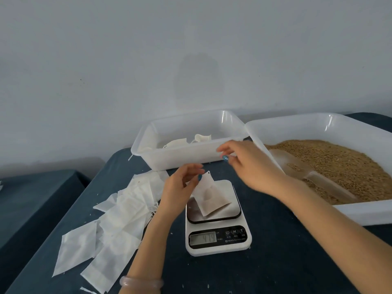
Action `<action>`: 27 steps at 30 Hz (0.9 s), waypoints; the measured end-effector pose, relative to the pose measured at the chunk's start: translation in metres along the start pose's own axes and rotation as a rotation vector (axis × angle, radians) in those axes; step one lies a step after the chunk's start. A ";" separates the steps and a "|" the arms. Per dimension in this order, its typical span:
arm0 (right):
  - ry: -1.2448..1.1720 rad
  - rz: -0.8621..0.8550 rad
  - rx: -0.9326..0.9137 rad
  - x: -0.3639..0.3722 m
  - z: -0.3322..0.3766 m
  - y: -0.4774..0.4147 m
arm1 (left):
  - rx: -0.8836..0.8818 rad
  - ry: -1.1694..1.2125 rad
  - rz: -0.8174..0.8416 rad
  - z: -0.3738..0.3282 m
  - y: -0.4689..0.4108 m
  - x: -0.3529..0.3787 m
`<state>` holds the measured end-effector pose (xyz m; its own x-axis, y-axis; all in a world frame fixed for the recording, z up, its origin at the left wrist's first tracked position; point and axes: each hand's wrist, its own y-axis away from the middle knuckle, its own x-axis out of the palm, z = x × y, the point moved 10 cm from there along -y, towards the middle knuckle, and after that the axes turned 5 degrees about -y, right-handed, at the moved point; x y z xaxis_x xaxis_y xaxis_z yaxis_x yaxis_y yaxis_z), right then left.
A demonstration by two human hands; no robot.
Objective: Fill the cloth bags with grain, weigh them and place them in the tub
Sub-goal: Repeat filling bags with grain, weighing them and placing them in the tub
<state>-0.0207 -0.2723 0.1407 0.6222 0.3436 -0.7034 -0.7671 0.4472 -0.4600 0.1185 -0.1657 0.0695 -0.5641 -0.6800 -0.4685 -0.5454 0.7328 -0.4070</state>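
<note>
Softly creased cloth bag (209,196) on glossy scale (218,236).

left hand (180,185) pinches bag (212,198); right hand (246,162) raised, fingers bent.

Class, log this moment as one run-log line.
stage: weighing | filled bag: on scale | left hand: pinches bag top | right hand: blurred, near tub | tub: holds bags

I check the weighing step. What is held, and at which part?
The left hand pinches the bag at its top edge, on the scale. The right hand is blurred; I cannot tell.
</note>
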 end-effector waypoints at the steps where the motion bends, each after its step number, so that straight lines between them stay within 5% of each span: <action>1: -0.039 0.001 -0.004 0.014 0.001 0.001 | -0.012 0.004 -0.016 0.003 0.000 -0.002; 10: -0.326 -0.219 0.407 0.053 -0.120 0.034 | -0.185 -0.216 -0.291 0.030 0.004 -0.035; 27: -0.308 -0.190 0.404 0.061 -0.127 0.041 | -0.198 -0.327 -0.222 0.029 0.004 -0.029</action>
<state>-0.0335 -0.3376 0.0103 0.8077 0.4246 -0.4091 -0.5531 0.7860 -0.2761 0.1508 -0.1423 0.0592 -0.2115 -0.7531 -0.6230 -0.7576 0.5290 -0.3823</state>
